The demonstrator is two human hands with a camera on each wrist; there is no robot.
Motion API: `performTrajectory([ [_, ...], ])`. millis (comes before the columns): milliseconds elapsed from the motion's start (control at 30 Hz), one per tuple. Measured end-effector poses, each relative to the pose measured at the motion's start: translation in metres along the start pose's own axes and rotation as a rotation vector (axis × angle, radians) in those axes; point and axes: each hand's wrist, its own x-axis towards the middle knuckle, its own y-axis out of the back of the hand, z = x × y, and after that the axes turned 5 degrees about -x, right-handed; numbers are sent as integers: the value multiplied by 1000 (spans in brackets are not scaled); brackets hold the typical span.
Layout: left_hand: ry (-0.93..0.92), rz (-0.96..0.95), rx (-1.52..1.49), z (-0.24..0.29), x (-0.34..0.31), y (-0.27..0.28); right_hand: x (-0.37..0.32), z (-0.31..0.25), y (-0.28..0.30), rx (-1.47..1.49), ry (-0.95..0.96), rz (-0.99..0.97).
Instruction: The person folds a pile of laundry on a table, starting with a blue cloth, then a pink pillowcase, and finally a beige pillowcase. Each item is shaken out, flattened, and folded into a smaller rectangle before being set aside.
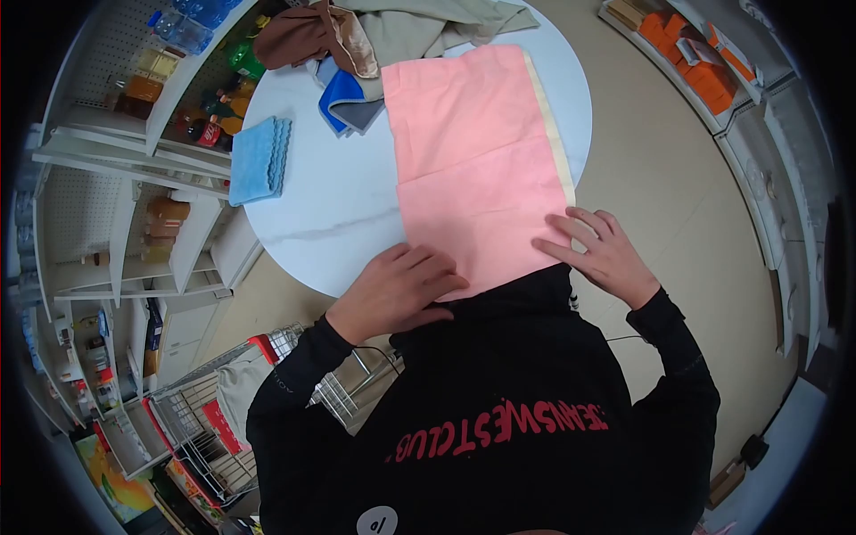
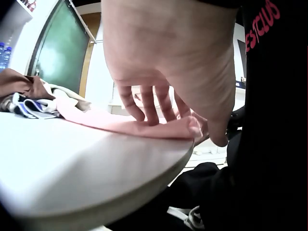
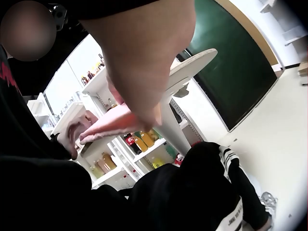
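Pink cloth (image 1: 473,134) lies spread on the white surface (image 1: 330,223); the left hand (image 1: 392,290) rests loosely bent fingers on its near left corner, the right hand (image 1: 602,254) spread fingers along its right edge.

It's a shop, folks: white pegboard-backed shelves (image 1: 85,203) loaded with plastic drink bottles (image 1: 183,34) upper left, bright orange packets (image 1: 709,85) upper right, a red-trimmed wire shopping cart (image 1: 185,406) parked lower left!

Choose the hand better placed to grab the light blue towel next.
Left hand, probably: the towel lies nearer it; the right hand is farther, at the right edge of the pink cloth.
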Motion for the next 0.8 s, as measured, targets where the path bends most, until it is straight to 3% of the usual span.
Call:
performTrajectory([
  [100,12,-18,-26,-2,-7,-3,7,-8,-9,-68,-18,64],
  [200,167,40,-44,-4,-11,-8,12,-9,6,38,-11,47],
  [267,162,46,-34,-1,-12,-6,15,-7,7,86,-3,36],
  [400,136,77,-18,-2,-14,-9,14,-1,-4,-107,42,54],
  [533,98,100,-43,-10,-20,-6,18,-3,2,60,-4,93],
  [767,65,63,-366,-4,-23,19,8,12,39,871,-109,200],
  [800,95,43,-450,-7,-24,24,9,15,38,869,-108,200],
])
